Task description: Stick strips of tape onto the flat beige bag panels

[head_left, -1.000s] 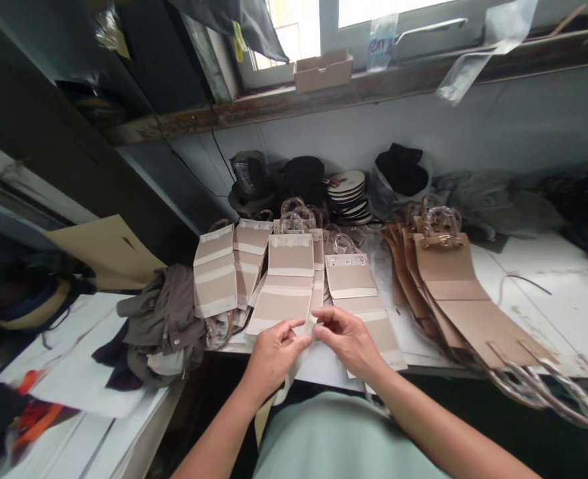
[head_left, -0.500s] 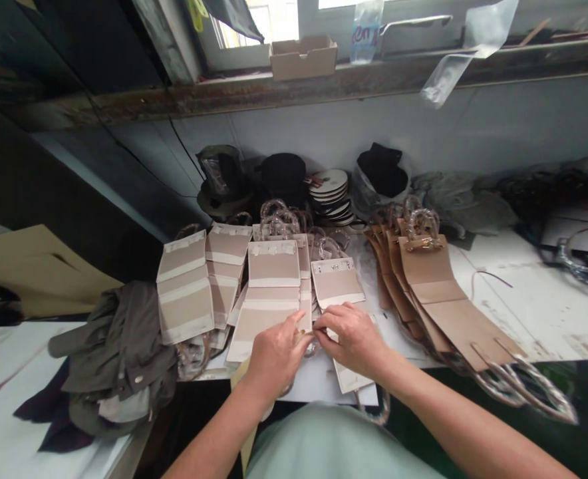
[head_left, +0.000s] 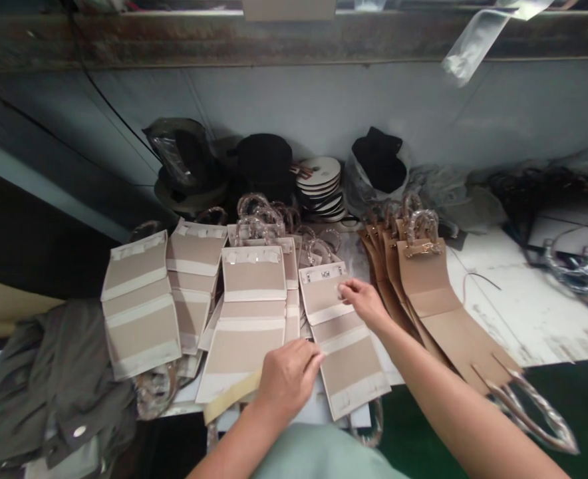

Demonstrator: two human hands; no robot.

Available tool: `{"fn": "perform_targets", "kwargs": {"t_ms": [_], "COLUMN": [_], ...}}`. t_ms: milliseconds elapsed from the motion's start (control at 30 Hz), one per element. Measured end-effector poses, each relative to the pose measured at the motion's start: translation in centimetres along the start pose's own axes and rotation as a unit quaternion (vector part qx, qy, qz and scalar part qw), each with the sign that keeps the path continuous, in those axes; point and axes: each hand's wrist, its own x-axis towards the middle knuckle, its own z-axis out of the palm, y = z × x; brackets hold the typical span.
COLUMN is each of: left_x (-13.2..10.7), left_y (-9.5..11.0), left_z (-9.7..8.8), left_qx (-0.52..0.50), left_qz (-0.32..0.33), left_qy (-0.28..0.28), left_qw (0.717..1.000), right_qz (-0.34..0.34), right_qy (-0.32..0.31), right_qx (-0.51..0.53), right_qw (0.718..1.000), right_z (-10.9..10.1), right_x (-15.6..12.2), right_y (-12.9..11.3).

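My right hand (head_left: 361, 299) is pinched closed at the upper right of a beige bag panel (head_left: 351, 362), just below its row of small metal fittings (head_left: 325, 273). A small pale bit shows at those fingertips, too small to name. Lower down, between two panels, my left hand (head_left: 291, 372) is closed with thumb and fingers together. A pale yellow strip (head_left: 229, 399), which looks like tape, runs out from under it to the left. Beside it lies another beige bag panel (head_left: 254, 279) with white tape over its top edge.
More beige panels (head_left: 139, 293) lie to the left, with wrapped handles (head_left: 259, 216) behind. Brown bag pieces (head_left: 428, 279) overlap on the right, their handles over the table edge. Ribbon spools (head_left: 321, 176) stand by the wall. A dark jacket (head_left: 49, 386) is at lower left.
My hands have parted. The right one has moved up onto the panel's fittings end; the left is lower, beside the panel. The view has tilted down and closer to the table.
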Motion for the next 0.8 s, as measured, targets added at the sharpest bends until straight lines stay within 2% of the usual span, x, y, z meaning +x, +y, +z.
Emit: {"fn": "perform_targets", "kwargs": {"t_ms": [67,133,267,367,500,700,800], "left_x": [0.8,1.5,2.1,2.3,2.7,2.4,2.2], "left_y": [-1.6,-3.3,-5.6,-5.8,-5.8,-6.1,-5.7], "left_z": [0.3,0.2,-0.1,-0.2,0.0,0.5,0.7], "left_qx": [-0.064,-0.118,-0.185,-0.205,-0.214,-0.221,-0.221], "left_qz": [-0.094,-0.161,-0.218,-0.241,-0.232,-0.232,-0.243], "left_qy": [0.014,0.024,0.023,0.028,0.049,0.057,0.067], "left_qw": [0.993,0.98,0.958,0.948,0.948,0.946,0.942], "right_qz": [0.033,0.032,0.015,-0.006,-0.02,0.011,0.022], "right_qy": [0.024,0.027,0.02,0.02,0.042,0.127,0.117], "right_qx": [0.023,0.015,-0.009,-0.032,-0.05,-0.035,-0.001], "right_qw": [0.999,0.999,1.0,0.999,0.998,0.991,0.993], "right_z": [-1.7,-2.6,-2.5,-2.0,-1.3,-0.1,-0.1], "right_x": [3.8,6.8,9.9,10.4,10.3,10.2,10.0], "right_y": [2.0,3.7,5.9,7.0,8.3,9.9,9.9]}}
